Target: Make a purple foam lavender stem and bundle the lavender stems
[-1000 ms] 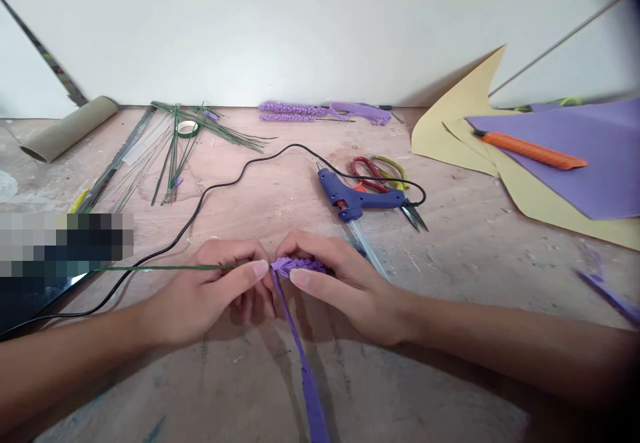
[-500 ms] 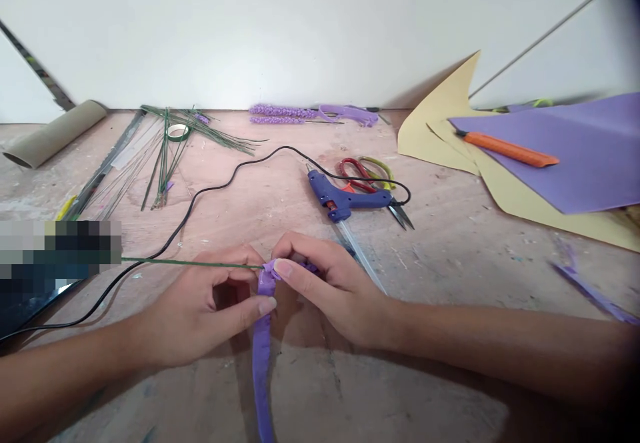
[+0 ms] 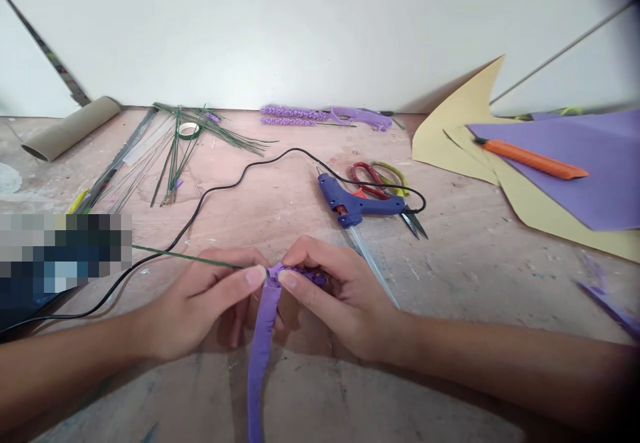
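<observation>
Left of centre, the left hand (image 3: 203, 306) pinches a green wire (image 3: 175, 254), likely light and bendy; beside it trails a soft-looking purple strip (image 3: 261, 356), best held near the wire; the right hand (image 3: 347, 296) grips the purple wrap (image 3: 317, 278).

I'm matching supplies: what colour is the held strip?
The strip is purple; head view shows best.

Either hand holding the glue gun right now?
No: the left hand pinches the green stem and the right hand its purple-wrapped end, while the glue gun lies on the table.
</observation>
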The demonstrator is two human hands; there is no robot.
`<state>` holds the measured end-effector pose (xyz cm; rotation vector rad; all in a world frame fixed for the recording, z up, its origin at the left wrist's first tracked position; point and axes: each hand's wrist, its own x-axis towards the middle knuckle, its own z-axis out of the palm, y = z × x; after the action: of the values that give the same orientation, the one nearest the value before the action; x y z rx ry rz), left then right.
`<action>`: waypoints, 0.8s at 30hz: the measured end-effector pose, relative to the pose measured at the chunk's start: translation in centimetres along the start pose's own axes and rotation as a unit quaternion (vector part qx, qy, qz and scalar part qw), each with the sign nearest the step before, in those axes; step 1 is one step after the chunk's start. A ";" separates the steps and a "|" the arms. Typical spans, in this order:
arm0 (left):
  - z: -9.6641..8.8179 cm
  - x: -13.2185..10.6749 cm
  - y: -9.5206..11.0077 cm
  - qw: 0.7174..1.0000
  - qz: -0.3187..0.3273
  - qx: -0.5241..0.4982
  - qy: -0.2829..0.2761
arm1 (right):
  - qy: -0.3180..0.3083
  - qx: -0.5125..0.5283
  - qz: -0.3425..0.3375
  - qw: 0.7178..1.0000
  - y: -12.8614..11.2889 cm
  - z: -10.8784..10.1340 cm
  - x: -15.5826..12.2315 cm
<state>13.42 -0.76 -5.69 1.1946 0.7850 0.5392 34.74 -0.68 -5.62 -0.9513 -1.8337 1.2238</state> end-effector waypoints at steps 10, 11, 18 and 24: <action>0.0 0.0 -0.1 0.996 0.064 0.064 0.018 | 0.026 0.005 -0.043 0.999 0.4 -0.1 0.0; 0.0 0.0 0.0 0.994 0.073 0.076 0.012 | 0.021 0.010 -0.039 0.999 0.3 -0.2 0.0; -0.1 0.3 0.3 0.987 0.096 0.126 0.011 | 0.012 -0.021 -0.069 0.997 0.0 0.0 0.0; 0.0 -0.1 0.5 0.996 0.035 0.078 -0.004 | 0.008 -0.014 -0.032 0.999 0.0 0.1 -0.2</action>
<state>13.39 -0.69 -5.18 1.3721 0.7915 0.5382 34.79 -0.89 -5.69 -0.9082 -1.8601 1.1510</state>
